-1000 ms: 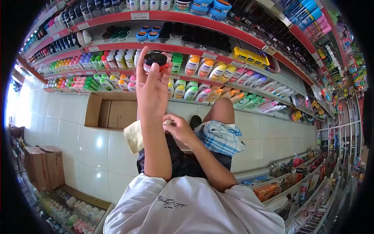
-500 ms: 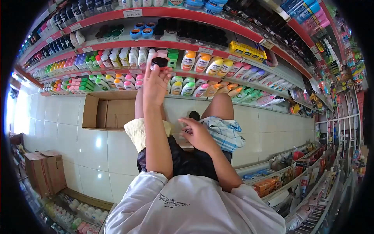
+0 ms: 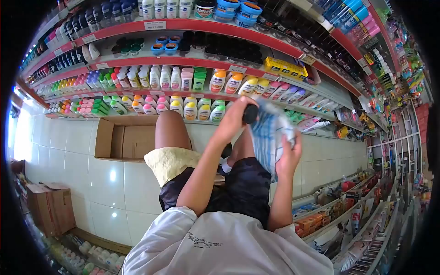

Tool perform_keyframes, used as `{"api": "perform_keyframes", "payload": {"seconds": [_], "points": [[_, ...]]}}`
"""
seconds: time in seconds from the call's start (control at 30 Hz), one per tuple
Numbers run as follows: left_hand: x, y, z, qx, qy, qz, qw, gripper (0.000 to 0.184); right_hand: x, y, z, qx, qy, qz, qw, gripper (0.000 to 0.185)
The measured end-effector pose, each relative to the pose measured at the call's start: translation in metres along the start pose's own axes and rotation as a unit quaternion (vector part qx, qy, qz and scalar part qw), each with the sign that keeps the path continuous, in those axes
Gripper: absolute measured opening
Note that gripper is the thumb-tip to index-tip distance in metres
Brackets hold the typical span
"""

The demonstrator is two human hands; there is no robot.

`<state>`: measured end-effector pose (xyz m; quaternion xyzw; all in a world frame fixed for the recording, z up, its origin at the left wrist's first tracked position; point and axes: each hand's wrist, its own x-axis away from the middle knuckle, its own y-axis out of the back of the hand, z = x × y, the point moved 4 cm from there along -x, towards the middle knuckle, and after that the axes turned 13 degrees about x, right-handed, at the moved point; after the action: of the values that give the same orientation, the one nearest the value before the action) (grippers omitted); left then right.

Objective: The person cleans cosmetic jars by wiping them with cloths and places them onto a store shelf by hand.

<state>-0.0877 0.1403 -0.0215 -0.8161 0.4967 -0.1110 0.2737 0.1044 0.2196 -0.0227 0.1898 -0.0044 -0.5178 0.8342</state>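
Note:
My left hand [image 3: 230, 121] grips a small round black jar [image 3: 250, 114] in front of me, above my knees. Against it on the right hangs a blue-and-white checked cloth [image 3: 269, 135], lifted and blurred by motion. The fingers of my right hand [image 3: 289, 156] are closed on the cloth's right side. Whether the cloth touches the jar is hard to make out. Draped over my left thigh lies a pale yellow cloth [image 3: 170, 166].
A shelf [image 3: 201, 62] with red edges holds rows of bottles [image 3: 190, 111] and dark jars [image 3: 229, 48]. On the tiled floor stands an open cardboard box [image 3: 106, 140], left of my knee. Behind it is another carton [image 3: 52, 208]. Low racks [image 3: 316, 222] run along the right.
The jar in my left hand has come down from the shelf toward the right. My right hand has picked the checked cloth up off my right thigh and raised it beside the jar.

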Motion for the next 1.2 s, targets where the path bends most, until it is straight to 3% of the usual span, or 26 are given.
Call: {"api": "perform_keyframes", "payload": {"seconds": [0.03,0.1,0.13,0.17,0.23,0.27,0.3,0.33,0.37,0.43,0.47,0.5,0.57,0.6,0.63,0.7,0.73,0.77,0.83,0.9,0.93,0.97,1.03,1.1,1.17,1.2], "points": [[0.003,-0.015,0.001,-0.025,-0.001,0.017,1.000,0.044,-0.003,0.004,0.019,-0.111,0.028,-0.083,0.990,0.038],[0.009,-0.047,0.004,-0.054,-0.101,0.012,0.993,0.036,-0.002,-0.009,0.047,-0.064,0.106,0.002,0.992,0.045],[0.017,-0.062,0.009,0.020,-0.131,-0.013,0.991,0.031,0.005,-0.024,0.068,0.107,0.183,0.040,0.977,0.051],[0.019,-0.059,0.017,-0.076,-0.249,-0.045,0.964,0.029,0.012,-0.039,0.081,0.131,0.249,-0.017,0.959,0.052],[0.019,-0.043,0.035,0.107,-0.152,-0.092,0.978,0.030,0.026,-0.046,0.072,0.166,0.304,0.018,0.938,0.051],[0.011,-0.029,0.052,0.281,-0.073,-0.084,0.953,0.028,0.033,-0.047,0.073,0.184,0.324,0.018,0.928,0.050],[0.008,-0.026,0.030,0.111,-0.140,-0.105,0.978,0.024,0.035,-0.049,0.076,0.201,0.343,0.016,0.917,0.050],[0.014,-0.037,0.010,0.097,-0.124,-0.081,0.984,0.025,0.031,-0.041,0.084,0.238,0.374,-0.021,0.896,0.038],[0.022,-0.047,-0.004,0.083,-0.107,-0.060,0.989,0.029,0.025,-0.034,0.088,0.237,0.375,-0.023,0.896,0.038],[0.030,-0.067,-0.012,-0.010,-0.183,-0.008,0.983,0.036,0.005,-0.019,0.091,0.090,0.214,-0.095,0.968,0.018],[0.035,-0.073,-0.016,-0.062,-0.169,0.004,0.984,0.035,0.001,-0.018,0.097,0.029,0.167,-0.108,0.980,0.013],[0.035,-0.075,-0.018,-0.044,-0.175,0.008,0.984,0.036,0.004,-0.021,0.099,0.026,0.170,-0.109,0.979,0.013],[0.040,-0.072,-0.019,0.093,-0.090,-0.043,0.991,0.039,0.020,-0.027,0.102,0.070,0.224,-0.060,0.970,0.017],[0.034,-0.070,-0.019,0.208,-0.074,-0.046,0.974,0.040,0.029,-0.030,0.109,0.137,0.303,-0.029,0.943,0.019],[0.034,-0.073,-0.019,0.207,-0.076,-0.042,0.975,0.040,0.033,-0.031,0.117,0.171,0.337,-0.032,0.925,0.021],[0.041,-0.083,-0.018,0.132,-0.067,-0.061,0.987,0.040,0.016,-0.017,0.116,0.114,0.236,-0.065,0.963,0.021],[0.041,-0.082,-0.019,-0.037,-0.137,0.020,0.990,0.038,0.003,-0.010,0.120,0.082,0.158,-0.091,0.980,0.022],[0.045,-0.091,-0.014,-0.057,-0.179,0.036,0.982,0.035,-0.006,-0.003,0.121,0.049,0.077,-0.116,0.989,0.023],[0.047,-0.093,-0.014,-0.021,-0.167,0.028,0.985,0.034,-0.002,-0.008,0.118,0.033,0.081,-0.100,0.991,0.021],[0.051,-0.089,-0.025,0.074,-0.144,-0.066,0.985,0.034,0.025,-0.023,0.123,0.114,0.228,-0.110,0.961,0.026],[0.045,-0.080,-0.013,0.176,-0.065,-0.035,0.982,0.034,0.031,-0.025,0.125,0.149,0.248,-0.069,0.955,0.026],[0.044,-0.077,-0.012,0.175,-0.063,-0.035,0.982,0.034,0.028,-0.024,0.128,0.148,0.246,-0.071,0.955,0.026],[0.046,-0.081,-0.014,-0.022,-0.128,0.034,0.991,0.034,0.007,-0.015,0.122,0.035,0.085,-0.089,0.992,0.025],[0.043,-0.087,-0.012,-0.050,-0.178,0.043,0.982,0.034,-0.002,-0.013,0.114,0.057,0.059,-0.099,0.992,0.025],[0.040,-0.078,-0.009,0.053,-0.094,-0.087,0.990,0.034,0.016,-0.033,0.119,0.107,0.183,-0.142,0.967,0.024],[0.032,-0.071,0.003,0.306,0.005,-0.078,0.949,0.034,0.025,-0.040,0.119,0.167,0.235,-0.105,0.952,0.024]]}}
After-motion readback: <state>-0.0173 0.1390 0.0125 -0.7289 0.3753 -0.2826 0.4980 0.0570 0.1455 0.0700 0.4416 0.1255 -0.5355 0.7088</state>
